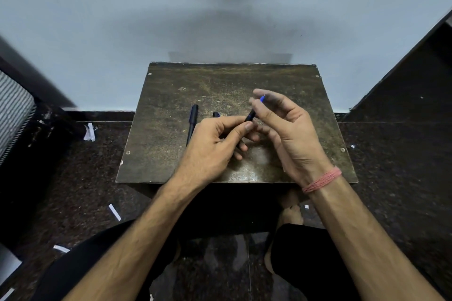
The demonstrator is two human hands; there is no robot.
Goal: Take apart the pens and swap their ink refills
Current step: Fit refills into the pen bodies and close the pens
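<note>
A worn brown tabletop [171, 159] stands against a pale blue wall [122, 19]; the dark speckled floor [391, 166] has white paper scraps [114, 212] on it; a striped thing [13, 110] sits far left.

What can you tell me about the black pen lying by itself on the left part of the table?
The black pen is slim, dark and plastic-looking, seemingly whole with a cap at its far end. It lies flat on the worn brown table, pointing away from the person. Its near end disappears behind the left hand; whether they touch is unclear. A small dark piece lies just right of it.
</note>
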